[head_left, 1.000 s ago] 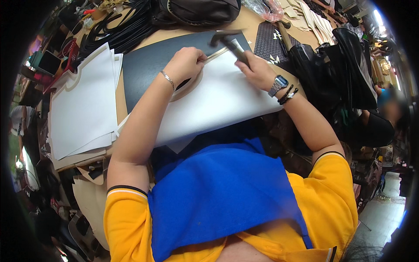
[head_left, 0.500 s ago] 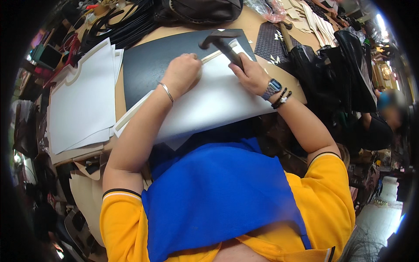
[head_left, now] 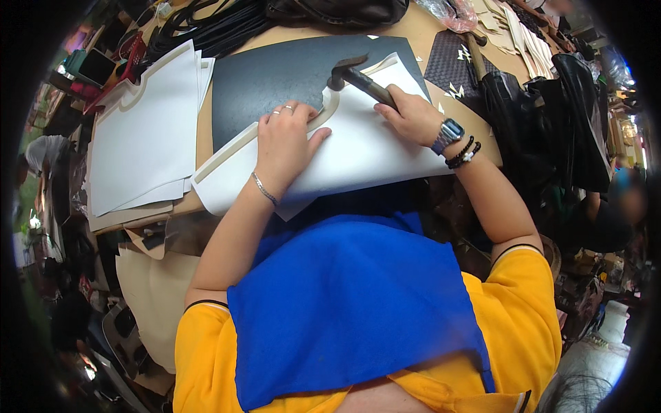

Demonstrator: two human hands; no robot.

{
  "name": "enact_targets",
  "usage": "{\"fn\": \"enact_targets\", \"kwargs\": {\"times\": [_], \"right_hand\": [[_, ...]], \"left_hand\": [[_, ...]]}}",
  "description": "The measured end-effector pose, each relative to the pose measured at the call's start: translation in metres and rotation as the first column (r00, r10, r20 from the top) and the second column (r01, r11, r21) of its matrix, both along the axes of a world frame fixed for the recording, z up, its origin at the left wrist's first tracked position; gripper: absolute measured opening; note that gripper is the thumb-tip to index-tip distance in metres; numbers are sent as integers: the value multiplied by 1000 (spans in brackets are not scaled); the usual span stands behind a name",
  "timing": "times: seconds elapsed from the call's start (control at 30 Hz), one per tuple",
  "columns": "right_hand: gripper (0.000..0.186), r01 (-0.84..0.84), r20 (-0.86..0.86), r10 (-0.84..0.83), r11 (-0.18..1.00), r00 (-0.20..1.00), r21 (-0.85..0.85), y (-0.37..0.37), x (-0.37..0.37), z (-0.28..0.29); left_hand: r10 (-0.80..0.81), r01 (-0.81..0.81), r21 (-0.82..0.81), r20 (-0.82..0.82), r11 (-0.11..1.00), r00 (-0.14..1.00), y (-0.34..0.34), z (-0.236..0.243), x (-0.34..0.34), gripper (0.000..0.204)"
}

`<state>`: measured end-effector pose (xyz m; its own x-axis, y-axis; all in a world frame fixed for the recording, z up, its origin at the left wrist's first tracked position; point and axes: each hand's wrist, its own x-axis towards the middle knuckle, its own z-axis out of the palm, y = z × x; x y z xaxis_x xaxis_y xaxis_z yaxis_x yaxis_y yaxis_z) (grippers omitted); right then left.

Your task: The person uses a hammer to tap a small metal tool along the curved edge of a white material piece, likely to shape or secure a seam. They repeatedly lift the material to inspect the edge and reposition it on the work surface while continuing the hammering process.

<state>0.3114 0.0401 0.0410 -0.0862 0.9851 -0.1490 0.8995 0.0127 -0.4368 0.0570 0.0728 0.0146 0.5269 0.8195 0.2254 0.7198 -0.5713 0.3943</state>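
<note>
A large white sheet (head_left: pixel 358 148) lies over a dark board (head_left: pixel 268 76), its far edge turned up into a narrow cream strip (head_left: pixel 231 153) with a curved dip near the middle. My left hand (head_left: pixel 284 141) rests on the sheet with fingers stretched over that edge and the thumb apart. It holds nothing. My right hand (head_left: pixel 413 118) is closed round the handle of a hammer (head_left: pixel 365 84). The dark hammer head is at the edge, just right of the curve; whether it touches cannot be told.
To the left lies a stack of white sheets (head_left: pixel 148 138), the top one with a similar shaped edge. Black straps (head_left: pixel 206 34) and a dark leather bag (head_left: pixel 337 10) are at the back. On the right are a second hammer (head_left: pixel 475 55), cream strips (head_left: pixel 527 41) and black leather pieces (head_left: pixel 513 113).
My left hand has opened out from a closed grip on the edge and moved nearer and leftward, uncovering the curved part. The hammer has come down closer to the edge, still in my right hand.
</note>
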Motion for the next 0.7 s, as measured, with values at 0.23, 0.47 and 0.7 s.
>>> {"fn": "enact_targets", "kwargs": {"times": [0.23,0.47,0.7], "right_hand": [[37,160,-146,-155,987,977,22,-18,11,-8],[39,157,-4,-157,986,988,58,-9,11,-9],[39,186,16,-188,980,982,63,-13,9,-10]], "left_hand": [[31,-41,-228,-48,973,998,36,8,17,49],[129,-120,-317,9,941,992,56,6,47,39],[201,-86,-401,255,912,946,54,-10,49,35]]}}
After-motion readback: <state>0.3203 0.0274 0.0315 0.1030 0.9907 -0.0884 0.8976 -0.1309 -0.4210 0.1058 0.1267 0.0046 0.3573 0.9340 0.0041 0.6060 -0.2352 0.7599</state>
